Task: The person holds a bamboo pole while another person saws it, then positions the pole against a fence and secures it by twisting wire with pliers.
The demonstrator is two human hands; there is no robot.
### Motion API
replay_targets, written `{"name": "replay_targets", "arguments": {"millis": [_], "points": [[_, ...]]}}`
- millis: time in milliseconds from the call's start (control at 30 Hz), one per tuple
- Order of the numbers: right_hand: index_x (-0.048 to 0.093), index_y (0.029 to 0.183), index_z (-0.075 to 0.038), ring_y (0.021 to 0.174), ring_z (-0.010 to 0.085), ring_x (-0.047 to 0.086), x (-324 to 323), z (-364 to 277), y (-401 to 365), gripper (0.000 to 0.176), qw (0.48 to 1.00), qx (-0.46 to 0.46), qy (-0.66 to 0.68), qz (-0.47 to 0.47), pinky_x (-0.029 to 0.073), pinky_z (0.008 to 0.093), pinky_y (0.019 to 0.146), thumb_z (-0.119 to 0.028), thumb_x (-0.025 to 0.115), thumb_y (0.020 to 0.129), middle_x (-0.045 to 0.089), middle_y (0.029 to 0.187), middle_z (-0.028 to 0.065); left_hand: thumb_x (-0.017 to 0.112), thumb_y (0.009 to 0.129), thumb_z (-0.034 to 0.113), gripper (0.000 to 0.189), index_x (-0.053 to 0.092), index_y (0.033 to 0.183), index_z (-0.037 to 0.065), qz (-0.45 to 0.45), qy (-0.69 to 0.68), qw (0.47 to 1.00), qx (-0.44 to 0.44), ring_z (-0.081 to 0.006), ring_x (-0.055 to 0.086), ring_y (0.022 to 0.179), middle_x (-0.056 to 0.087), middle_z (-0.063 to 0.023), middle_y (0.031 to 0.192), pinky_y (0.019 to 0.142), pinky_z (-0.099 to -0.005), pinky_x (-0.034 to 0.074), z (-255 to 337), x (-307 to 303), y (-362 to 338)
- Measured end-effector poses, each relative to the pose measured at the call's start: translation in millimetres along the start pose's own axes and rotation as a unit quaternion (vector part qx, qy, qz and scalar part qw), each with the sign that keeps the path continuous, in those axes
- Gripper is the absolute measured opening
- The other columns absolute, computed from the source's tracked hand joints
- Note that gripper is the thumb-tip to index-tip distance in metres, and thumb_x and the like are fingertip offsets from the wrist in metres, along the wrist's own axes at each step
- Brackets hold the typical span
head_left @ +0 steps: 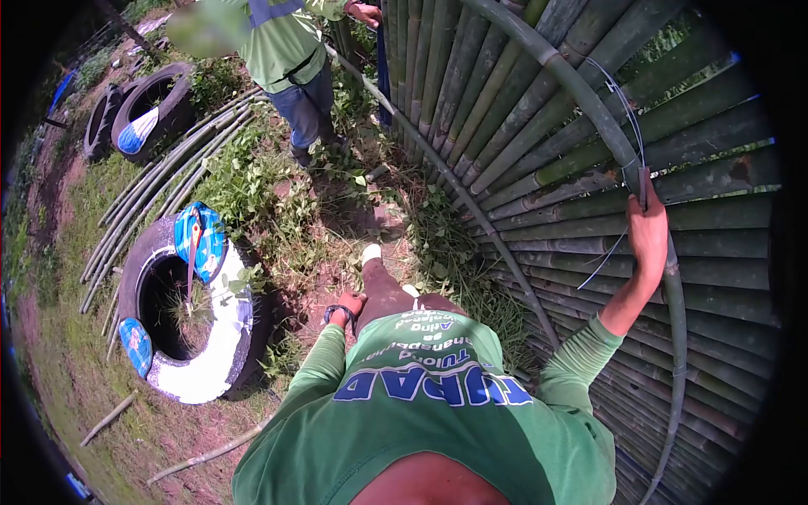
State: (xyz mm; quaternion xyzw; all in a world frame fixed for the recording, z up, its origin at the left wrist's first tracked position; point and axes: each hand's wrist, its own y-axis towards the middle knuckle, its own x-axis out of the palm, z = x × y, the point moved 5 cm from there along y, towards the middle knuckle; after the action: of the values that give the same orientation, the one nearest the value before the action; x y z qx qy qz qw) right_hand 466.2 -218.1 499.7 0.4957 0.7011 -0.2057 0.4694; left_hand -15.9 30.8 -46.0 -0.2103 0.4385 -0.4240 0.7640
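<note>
My right hand [648, 236] is raised at the bamboo fence [564, 168], its fingers wrapped round a narrow tool [645, 187], probably pliers, against the horizontal bamboo rail [602, 109]. A thin wire [627, 105] loops above the hand, and a loose end of wire [602, 265] hangs to its lower left. Down by my thigh is my left hand [352, 303], with a dark band at the wrist; its fingers are too small and partly hidden to make out.
A co-worker [282, 50] stands ahead beside the fence. On the left lie a painted tire [227, 337], more tires [156, 109] and long bamboo poles [160, 189]. A stick [206, 454] lies on the ground at lower left.
</note>
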Motion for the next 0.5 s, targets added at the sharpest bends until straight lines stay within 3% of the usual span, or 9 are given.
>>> {"name": "replay_targets", "arguments": {"millis": [300,500], "points": [[0.043,0.143,-0.002,0.107,0.0349,0.064,-1.1,-4.4,-1.6,0.054,1.0,0.025,0.01,-0.016,0.046,0.0332,0.092,-0.008,0.048,0.089,0.061,0.118,0.0279,0.06,0.088,0.043,0.044,0.072,0.108,0.006,-0.011,0.013,1.0,0.015,-0.0376,0.066,0.102,0.069,-0.0231,0.106,0.092,-0.041,0.049,-10.8,7.4,11.5],[0.043,0.143,-0.003,0.107,0.0348,0.064,-0.4,-1.2,-0.3,0.054,1.0,-0.016,0.02,0.006,0.046,0.0335,0.092,-0.009,0.048,0.089,0.062,0.118,0.0273,0.059,0.088,0.043,0.044,0.071,0.108,0.005,-0.009,0.026,1.0,0.0,-0.0374,0.066,0.103,0.069,-0.0233,0.106,0.093,-0.0413,0.049,2.7,-0.1,0.9]]}}
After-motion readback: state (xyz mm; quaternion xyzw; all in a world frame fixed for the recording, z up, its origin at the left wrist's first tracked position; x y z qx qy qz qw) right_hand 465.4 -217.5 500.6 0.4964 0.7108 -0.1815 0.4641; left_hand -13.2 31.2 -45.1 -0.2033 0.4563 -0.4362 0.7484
